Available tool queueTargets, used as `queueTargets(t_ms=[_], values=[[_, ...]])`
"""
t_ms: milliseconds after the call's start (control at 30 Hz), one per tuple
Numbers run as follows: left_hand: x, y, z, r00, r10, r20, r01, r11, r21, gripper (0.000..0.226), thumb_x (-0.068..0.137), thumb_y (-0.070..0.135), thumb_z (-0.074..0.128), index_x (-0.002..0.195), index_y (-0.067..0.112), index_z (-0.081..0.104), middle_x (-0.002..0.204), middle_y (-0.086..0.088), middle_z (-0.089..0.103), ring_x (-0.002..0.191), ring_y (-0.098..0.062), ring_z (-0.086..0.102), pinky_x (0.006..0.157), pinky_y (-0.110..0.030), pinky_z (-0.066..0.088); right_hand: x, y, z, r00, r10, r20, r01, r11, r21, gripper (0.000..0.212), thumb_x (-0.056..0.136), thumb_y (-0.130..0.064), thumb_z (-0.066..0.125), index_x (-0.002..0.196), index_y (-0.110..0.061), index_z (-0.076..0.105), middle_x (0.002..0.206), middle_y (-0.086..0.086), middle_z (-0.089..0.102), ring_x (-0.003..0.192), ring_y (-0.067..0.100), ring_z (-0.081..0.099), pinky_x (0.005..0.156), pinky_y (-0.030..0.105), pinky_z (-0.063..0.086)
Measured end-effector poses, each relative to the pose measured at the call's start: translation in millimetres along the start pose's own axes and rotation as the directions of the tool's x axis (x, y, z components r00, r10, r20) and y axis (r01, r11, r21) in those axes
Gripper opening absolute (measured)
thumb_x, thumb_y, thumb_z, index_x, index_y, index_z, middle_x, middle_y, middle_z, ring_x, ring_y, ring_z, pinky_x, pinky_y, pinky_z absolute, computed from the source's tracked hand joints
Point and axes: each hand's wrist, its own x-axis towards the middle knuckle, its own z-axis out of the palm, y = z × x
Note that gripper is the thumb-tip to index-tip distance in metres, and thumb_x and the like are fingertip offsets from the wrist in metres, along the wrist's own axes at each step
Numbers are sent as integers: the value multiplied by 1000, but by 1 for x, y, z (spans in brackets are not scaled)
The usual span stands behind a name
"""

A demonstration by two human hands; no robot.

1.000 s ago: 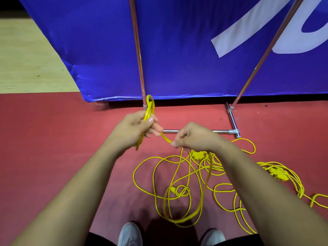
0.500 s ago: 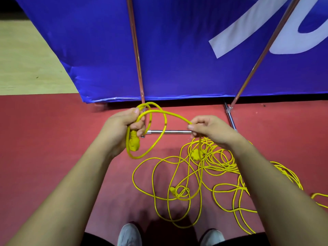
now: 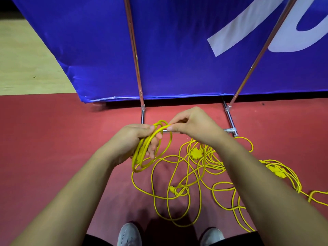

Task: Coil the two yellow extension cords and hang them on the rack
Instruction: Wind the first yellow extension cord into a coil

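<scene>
Loops of yellow extension cord [image 3: 140,155] hang gathered in the left hand [image 3: 133,141], whose grip is curled round the small coil, thumb laid over its top. The right hand [image 3: 195,123] is just beside that thumb, its grip pinching one strand between thumb and forefinger at the top of the coil. Both hands are over the red floor [image 3: 53,148], in front of the chrome base bar of the rack [image 3: 137,68]. Below the coil, a loose tangle [image 3: 178,189] of the same cord lies on the floor between the arms. One yellow socket block [image 3: 195,153] sits under the right wrist and a second socket block [image 3: 276,172] lies farther right, past the forearm. Which strands belong to which of the two cords cannot be told. The rack's two uprights rise against a blue banner [image 3: 177,50]. Grey shoes [image 3: 129,235] show at the bottom edge.
</scene>
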Motion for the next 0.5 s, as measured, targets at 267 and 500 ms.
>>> queueTargets(t_ms=[267,500], values=[[0,8,-3,996,86,-24,-89,969,-232,22,97,20,40,83,5,47,51,3,32,36,-13,29,44,-23,24,-2,7,3,996,41,84,-49,994,96,12,89,-15,69,79,-9,67,64,4,64,58,8,55,57,20,42],[-4,7,-12,999,-28,-30,23,985,-171,21,95,17,44,82,3,53,57,-8,47,49,-26,52,50,-28,46,-7,43,-4,977,211,39,-204,859,470,6,90,-6,63,86,-10,61,64,5,57,47,16,48,50,24,43]])
